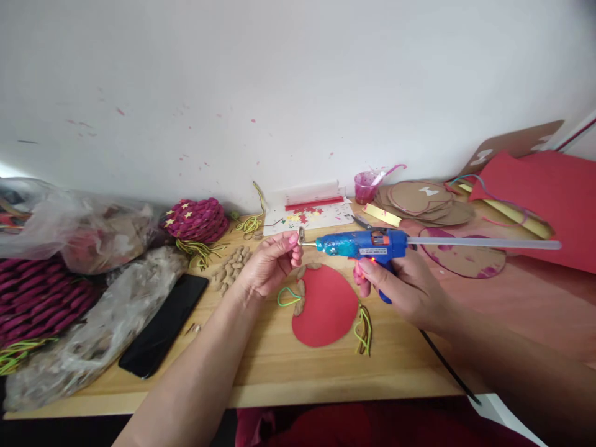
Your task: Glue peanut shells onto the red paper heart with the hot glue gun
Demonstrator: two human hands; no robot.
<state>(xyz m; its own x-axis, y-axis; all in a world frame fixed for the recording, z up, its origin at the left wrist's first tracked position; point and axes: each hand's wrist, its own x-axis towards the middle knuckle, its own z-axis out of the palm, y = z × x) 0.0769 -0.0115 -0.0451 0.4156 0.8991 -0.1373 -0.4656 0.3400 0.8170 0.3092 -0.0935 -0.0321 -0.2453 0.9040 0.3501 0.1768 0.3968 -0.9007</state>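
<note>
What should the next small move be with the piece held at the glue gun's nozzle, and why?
Probably the left hand should set its piece on the red oval, beside the shells along its left edge; the glue gun nozzle is at it.

The glue gun is glossy blue plastic with a metal nozzle. Its glue stick is smooth and translucent. The shell looks dry and matt. The surface is pale, matt, grained wood. The red oval is smooth, matt paper or foam. The phone is glossy black, the bags crinkled clear plastic, and the discs matt brown cardboard.
</note>
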